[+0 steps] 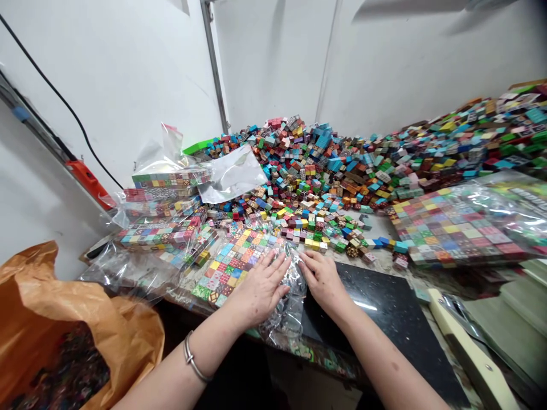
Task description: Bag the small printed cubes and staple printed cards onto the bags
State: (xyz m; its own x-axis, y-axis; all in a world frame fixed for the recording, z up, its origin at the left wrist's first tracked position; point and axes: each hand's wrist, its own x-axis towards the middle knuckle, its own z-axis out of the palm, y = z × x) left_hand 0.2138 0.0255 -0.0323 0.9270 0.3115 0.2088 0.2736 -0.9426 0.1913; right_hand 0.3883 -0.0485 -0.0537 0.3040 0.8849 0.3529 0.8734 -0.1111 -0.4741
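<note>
Left hand spread flat, unclenched, on clear plastic bag of patterned cubes, left of black slab; right hand at bag's loose end, whether pinching I cannot tell

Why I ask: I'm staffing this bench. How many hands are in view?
2: the left hand over the block sheet and clear plastic, the right hand on that plastic by the black slab.

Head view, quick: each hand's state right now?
Left hand: open, spread palm-down at the patterned blocks and clear plastic.
Right hand: partly curled at the clear plastic; can't tell whether it grips any.
</note>
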